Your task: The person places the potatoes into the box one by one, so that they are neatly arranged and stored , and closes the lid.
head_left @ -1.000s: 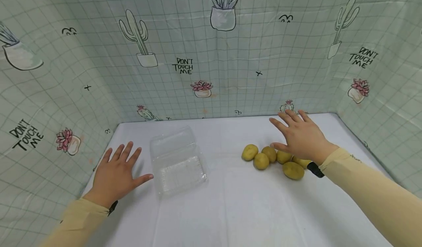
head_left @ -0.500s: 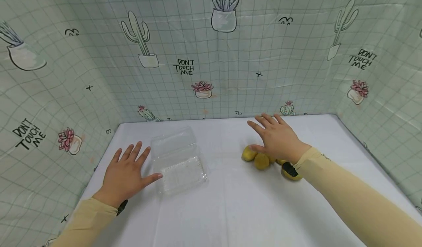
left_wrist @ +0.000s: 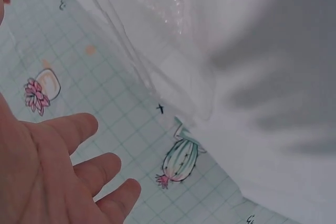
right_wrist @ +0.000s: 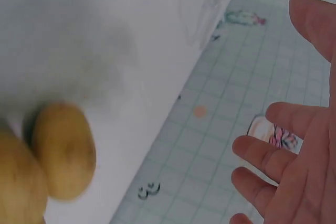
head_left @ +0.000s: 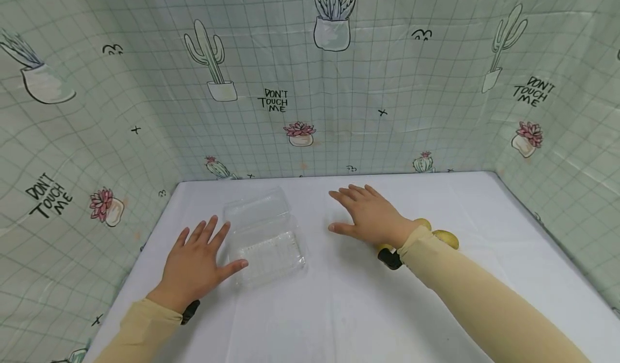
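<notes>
A clear plastic clamshell container [head_left: 268,253] lies opened out on the table, left of centre. My left hand [head_left: 196,266] hovers at its left side, fingers spread, thumb near the container's edge, holding nothing. Over the table right of the container hangs my right hand [head_left: 370,215], fingers extended and nothing in its grasp. Yellow-brown potatoes [head_left: 445,239] lie beneath and beyond the right wrist, most of them hidden by the hand and sleeve. In the right wrist view, two potatoes [right_wrist: 64,151] show at the lower left, apart from the fingers.
A white cloth covers the table [head_left: 310,320]. Around its back and sides hangs a pale green checked curtain [head_left: 339,83] with printed cacti and lettering. Each wrist wears a black band, seen below the right hand as a dark strap [head_left: 389,258].
My right hand has moved left and slightly down, from over the potatoes toward the container, carrying nothing. My left hand has drifted a little right. Container and potatoes have stayed put.
</notes>
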Action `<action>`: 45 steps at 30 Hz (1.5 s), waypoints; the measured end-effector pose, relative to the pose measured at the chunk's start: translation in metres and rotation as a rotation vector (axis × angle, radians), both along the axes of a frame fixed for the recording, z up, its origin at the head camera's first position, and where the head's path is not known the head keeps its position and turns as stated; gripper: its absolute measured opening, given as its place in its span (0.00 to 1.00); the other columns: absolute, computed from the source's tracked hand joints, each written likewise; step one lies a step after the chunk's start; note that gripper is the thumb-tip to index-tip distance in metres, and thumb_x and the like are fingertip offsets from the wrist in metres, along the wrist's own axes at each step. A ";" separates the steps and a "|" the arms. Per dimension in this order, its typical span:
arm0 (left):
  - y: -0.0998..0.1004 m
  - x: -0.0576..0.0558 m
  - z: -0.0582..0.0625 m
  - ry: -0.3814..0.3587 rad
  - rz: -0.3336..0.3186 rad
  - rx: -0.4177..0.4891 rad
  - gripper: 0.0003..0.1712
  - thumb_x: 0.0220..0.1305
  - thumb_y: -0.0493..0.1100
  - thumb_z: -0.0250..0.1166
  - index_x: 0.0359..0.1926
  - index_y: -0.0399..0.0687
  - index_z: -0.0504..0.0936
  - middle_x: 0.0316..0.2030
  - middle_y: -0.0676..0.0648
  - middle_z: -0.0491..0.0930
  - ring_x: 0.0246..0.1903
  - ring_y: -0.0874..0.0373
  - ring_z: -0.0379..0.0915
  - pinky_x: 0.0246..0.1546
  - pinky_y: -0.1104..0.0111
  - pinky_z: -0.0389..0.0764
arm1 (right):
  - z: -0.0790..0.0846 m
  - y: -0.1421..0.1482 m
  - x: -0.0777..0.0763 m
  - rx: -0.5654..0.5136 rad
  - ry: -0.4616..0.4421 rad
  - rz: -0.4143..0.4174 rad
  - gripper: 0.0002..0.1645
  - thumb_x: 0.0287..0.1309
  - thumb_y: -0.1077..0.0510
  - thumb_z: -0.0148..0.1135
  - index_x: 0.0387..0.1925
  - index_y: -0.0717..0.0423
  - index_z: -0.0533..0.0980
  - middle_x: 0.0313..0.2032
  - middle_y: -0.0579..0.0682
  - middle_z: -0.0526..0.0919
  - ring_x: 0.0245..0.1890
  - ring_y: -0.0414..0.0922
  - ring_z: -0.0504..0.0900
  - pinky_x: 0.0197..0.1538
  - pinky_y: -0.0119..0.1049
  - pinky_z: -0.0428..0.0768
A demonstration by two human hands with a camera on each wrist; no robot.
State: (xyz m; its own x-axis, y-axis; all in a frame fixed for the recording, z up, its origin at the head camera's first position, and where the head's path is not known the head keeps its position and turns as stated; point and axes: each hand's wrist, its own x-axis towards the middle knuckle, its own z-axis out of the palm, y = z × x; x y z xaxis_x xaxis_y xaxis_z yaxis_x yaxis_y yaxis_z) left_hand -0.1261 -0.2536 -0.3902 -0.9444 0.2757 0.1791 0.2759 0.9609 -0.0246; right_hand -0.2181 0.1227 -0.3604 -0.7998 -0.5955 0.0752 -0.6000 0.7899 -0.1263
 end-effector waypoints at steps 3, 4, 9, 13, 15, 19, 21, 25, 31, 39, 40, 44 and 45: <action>0.003 0.003 -0.003 -0.014 0.004 0.028 0.54 0.62 0.78 0.53 0.72 0.42 0.67 0.71 0.33 0.62 0.67 0.34 0.60 0.65 0.38 0.56 | -0.007 -0.014 0.001 -0.038 -0.062 0.029 0.48 0.65 0.28 0.54 0.76 0.50 0.60 0.70 0.55 0.67 0.72 0.56 0.59 0.73 0.55 0.50; 0.004 0.005 -0.004 -0.020 0.007 0.040 0.54 0.62 0.78 0.53 0.72 0.41 0.67 0.70 0.33 0.62 0.67 0.34 0.60 0.65 0.38 0.56 | -0.009 -0.018 0.002 -0.053 -0.090 0.033 0.48 0.65 0.28 0.55 0.76 0.49 0.59 0.70 0.54 0.67 0.72 0.56 0.60 0.73 0.55 0.51; 0.008 0.010 -0.011 -0.052 0.026 0.088 0.57 0.61 0.78 0.54 0.72 0.36 0.65 0.69 0.32 0.64 0.66 0.34 0.62 0.64 0.37 0.59 | -0.023 -0.036 0.003 -0.109 -0.207 0.052 0.47 0.66 0.30 0.55 0.77 0.48 0.57 0.70 0.53 0.68 0.71 0.53 0.63 0.72 0.51 0.55; 0.010 0.013 -0.018 -0.059 0.040 0.117 0.58 0.60 0.78 0.56 0.72 0.35 0.65 0.68 0.31 0.65 0.65 0.34 0.63 0.63 0.38 0.60 | -0.035 -0.047 0.005 -0.149 -0.276 0.064 0.48 0.66 0.30 0.55 0.77 0.47 0.56 0.69 0.53 0.68 0.69 0.54 0.65 0.71 0.50 0.59; 0.011 0.014 -0.022 -0.071 0.045 0.126 0.58 0.59 0.78 0.56 0.72 0.36 0.65 0.68 0.31 0.66 0.65 0.34 0.63 0.62 0.38 0.61 | -0.040 -0.052 0.007 -0.171 -0.325 0.064 0.48 0.65 0.29 0.55 0.78 0.46 0.56 0.70 0.53 0.67 0.70 0.54 0.64 0.70 0.50 0.60; 0.014 0.015 -0.028 -0.082 0.043 0.144 0.59 0.58 0.79 0.57 0.72 0.34 0.65 0.67 0.31 0.66 0.65 0.34 0.64 0.61 0.38 0.63 | -0.050 -0.058 0.010 -0.191 -0.376 0.073 0.50 0.64 0.28 0.56 0.78 0.45 0.55 0.71 0.52 0.66 0.70 0.54 0.63 0.70 0.48 0.60; 0.014 0.015 -0.032 -0.073 0.039 0.151 0.60 0.58 0.78 0.57 0.71 0.33 0.65 0.67 0.31 0.66 0.64 0.35 0.64 0.61 0.39 0.65 | -0.053 -0.060 0.010 -0.185 -0.369 0.081 0.50 0.64 0.29 0.57 0.78 0.45 0.56 0.70 0.52 0.66 0.70 0.54 0.64 0.70 0.47 0.61; 0.014 0.014 -0.037 -0.056 0.034 0.152 0.61 0.58 0.78 0.58 0.71 0.30 0.63 0.67 0.31 0.66 0.64 0.37 0.65 0.60 0.40 0.66 | -0.058 -0.062 0.010 -0.168 -0.358 0.085 0.50 0.63 0.31 0.59 0.78 0.47 0.56 0.70 0.53 0.67 0.70 0.53 0.65 0.70 0.47 0.61; 0.016 0.015 -0.038 -0.058 0.042 0.157 0.62 0.58 0.77 0.60 0.72 0.28 0.61 0.68 0.30 0.64 0.64 0.36 0.65 0.60 0.41 0.67 | -0.064 -0.064 0.011 -0.158 -0.384 0.069 0.51 0.63 0.31 0.59 0.79 0.44 0.52 0.71 0.51 0.66 0.70 0.53 0.63 0.70 0.47 0.61; 0.019 0.017 -0.038 -0.049 0.047 0.163 0.61 0.58 0.76 0.61 0.71 0.27 0.62 0.68 0.30 0.64 0.63 0.35 0.67 0.60 0.42 0.68 | -0.067 -0.064 0.011 -0.186 -0.414 0.083 0.50 0.65 0.34 0.59 0.79 0.43 0.50 0.73 0.50 0.62 0.72 0.51 0.61 0.71 0.47 0.60; 0.019 0.017 -0.038 -0.047 0.046 0.166 0.61 0.58 0.76 0.61 0.71 0.27 0.62 0.68 0.30 0.64 0.63 0.35 0.67 0.60 0.42 0.68 | -0.067 -0.064 0.011 -0.190 -0.415 0.086 0.50 0.65 0.34 0.59 0.79 0.43 0.50 0.73 0.50 0.62 0.72 0.51 0.61 0.71 0.47 0.60; 0.020 0.017 -0.039 -0.042 0.041 0.176 0.61 0.58 0.75 0.62 0.71 0.27 0.61 0.69 0.30 0.63 0.63 0.36 0.66 0.60 0.42 0.68 | -0.068 -0.063 0.011 -0.192 -0.420 0.093 0.50 0.65 0.34 0.58 0.79 0.43 0.50 0.73 0.50 0.62 0.72 0.51 0.61 0.71 0.47 0.60; 0.021 0.017 -0.040 -0.043 0.040 0.178 0.61 0.59 0.75 0.62 0.71 0.27 0.61 0.69 0.30 0.62 0.63 0.36 0.66 0.60 0.42 0.68 | -0.068 -0.062 0.011 -0.188 -0.421 0.092 0.50 0.65 0.33 0.58 0.80 0.43 0.49 0.73 0.51 0.62 0.72 0.51 0.61 0.71 0.47 0.60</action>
